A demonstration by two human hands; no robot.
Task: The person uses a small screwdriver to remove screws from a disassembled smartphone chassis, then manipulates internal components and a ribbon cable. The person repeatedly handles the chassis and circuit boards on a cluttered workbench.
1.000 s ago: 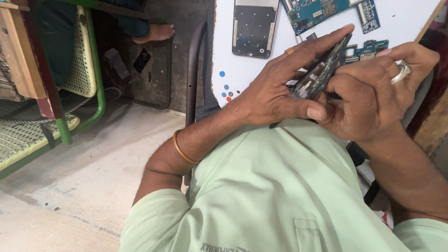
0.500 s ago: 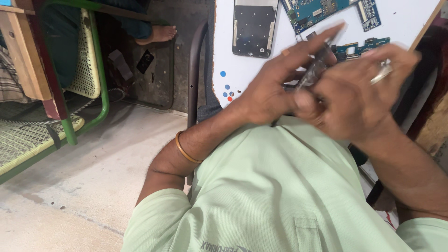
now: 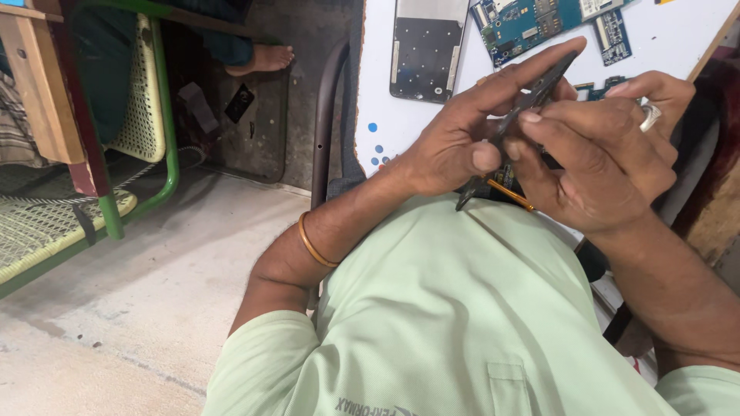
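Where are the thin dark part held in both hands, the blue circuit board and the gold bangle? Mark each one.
thin dark part point(image 3: 539, 94), head view, upper stretch between the fingers.
blue circuit board point(image 3: 532, 23), head view, middle of the board's face.
gold bangle point(image 3: 312, 245), head view, band on the left wrist.

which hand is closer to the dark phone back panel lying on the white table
Left. The left hand sits just below and right of the dark phone back panel, gripping the thin dark part. The right hand lies farther right, beyond the left.
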